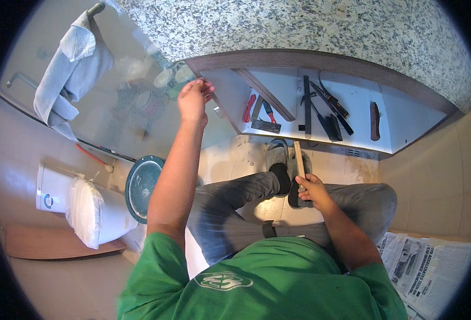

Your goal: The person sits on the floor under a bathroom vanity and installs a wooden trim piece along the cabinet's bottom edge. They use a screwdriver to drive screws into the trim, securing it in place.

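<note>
Right hand: gripping the lower end of a wooden strip, right of centre in the frame.
Left hand: holding its fingers partly bent at the left edge of the cabinet, upper centre; whether it is touching, I cannot tell.
Inside the cabinet: red cord, scraper and dark tools are lying.
Green basin: sitting at left.

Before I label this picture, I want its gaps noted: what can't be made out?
All in the head view:
Wooden strip: the gripped part, covered by the right hand.
Left hand: whether its fingers hold something; too small to tell.
Glass panel: shapes in it, too blurred to identify.
Newspaper: lower end, cut off by the dark lens rim.
</note>
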Demonstrator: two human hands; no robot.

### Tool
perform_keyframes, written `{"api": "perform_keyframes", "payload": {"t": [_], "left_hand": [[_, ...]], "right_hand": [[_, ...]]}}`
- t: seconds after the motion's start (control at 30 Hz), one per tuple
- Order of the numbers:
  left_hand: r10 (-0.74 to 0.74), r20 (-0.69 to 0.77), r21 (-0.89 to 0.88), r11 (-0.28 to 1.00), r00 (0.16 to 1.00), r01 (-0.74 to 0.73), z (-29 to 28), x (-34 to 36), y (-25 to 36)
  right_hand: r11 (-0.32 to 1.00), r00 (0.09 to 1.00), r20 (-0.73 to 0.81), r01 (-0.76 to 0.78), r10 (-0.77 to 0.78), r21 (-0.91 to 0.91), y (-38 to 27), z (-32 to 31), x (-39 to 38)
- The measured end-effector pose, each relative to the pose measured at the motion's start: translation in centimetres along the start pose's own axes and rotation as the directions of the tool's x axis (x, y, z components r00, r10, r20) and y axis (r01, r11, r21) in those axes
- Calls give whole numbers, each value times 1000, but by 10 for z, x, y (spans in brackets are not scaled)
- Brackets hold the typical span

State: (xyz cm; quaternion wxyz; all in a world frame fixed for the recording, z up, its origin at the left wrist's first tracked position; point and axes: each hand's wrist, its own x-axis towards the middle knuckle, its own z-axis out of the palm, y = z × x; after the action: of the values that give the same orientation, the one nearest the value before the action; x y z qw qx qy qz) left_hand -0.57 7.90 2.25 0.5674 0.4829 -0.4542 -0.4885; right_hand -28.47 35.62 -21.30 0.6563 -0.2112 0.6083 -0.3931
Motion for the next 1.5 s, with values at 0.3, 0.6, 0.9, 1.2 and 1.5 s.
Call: {"api": "perform_keyframes", "payload": {"t": [0.3, 0.6, 0.9, 1.2, 1.5], "left_hand": [[-124, 87, -393, 907, 988, 148, 35, -28, 24], [-149, 200, -532, 813, 968, 235, 35, -21, 12], [-102, 249, -729, 635, 963, 256, 49, -13, 14], [-122, 198, -742, 630, 973, 230, 55, -22, 21], [-126, 203, -763, 601, 971, 238, 66, -26, 22]], "right_hand": [[1000, 999, -49, 8, -8, 10, 5, -4, 2], [999, 999, -31, 14, -15, -32, 4, -5, 1], [999, 997, -73, 17, -20, -42, 3, -6, 2], [999, 996, -87, 0, -5, -54, 4, -3, 0], [997, 999, -47, -26, 22, -66, 5, -9, 7]]}}
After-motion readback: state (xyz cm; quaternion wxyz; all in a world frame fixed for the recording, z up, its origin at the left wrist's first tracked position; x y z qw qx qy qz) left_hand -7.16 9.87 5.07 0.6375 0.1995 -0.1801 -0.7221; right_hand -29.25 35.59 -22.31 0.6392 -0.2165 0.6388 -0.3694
